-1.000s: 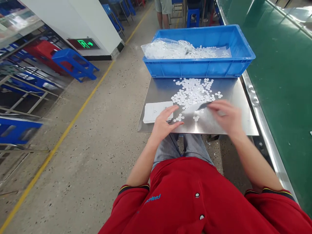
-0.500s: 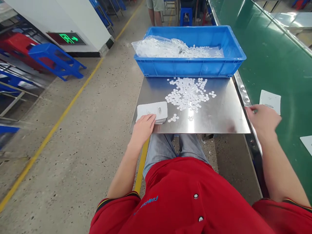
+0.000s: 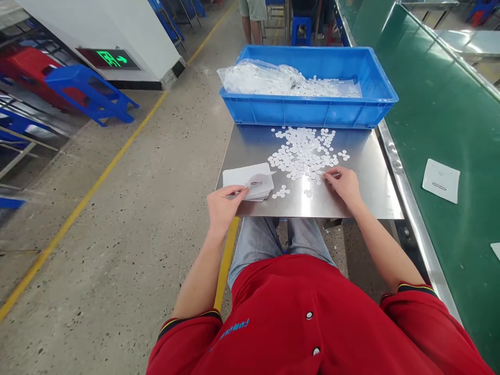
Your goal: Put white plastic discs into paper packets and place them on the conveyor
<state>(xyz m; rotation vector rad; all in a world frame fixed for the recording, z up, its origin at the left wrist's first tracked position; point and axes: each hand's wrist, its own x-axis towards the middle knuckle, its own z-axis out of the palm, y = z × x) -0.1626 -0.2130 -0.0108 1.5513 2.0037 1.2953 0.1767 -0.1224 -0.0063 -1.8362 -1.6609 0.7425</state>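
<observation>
Steel worktop (image 3: 363, 192), blue bin (image 3: 312, 107) at far edge. L hand (image 3: 224, 205) pinches top card of stack (image 3: 250, 179) near left edge; R hand (image 3: 344, 183), fingers curled, nothing gripped, touches white discs (image 3: 304, 151) mid-worktop.

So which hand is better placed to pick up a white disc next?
Probably the right hand: its fingertips rest at the edge of the white discs. The left hand is on the card stack.

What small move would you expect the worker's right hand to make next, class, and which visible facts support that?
Probably the right hand pinches one disc from the near edge of the white discs, since its fingertips already rest there. Meanwhile the left hand is lifting the top card of the card stack, seemingly ready to receive it.
</observation>
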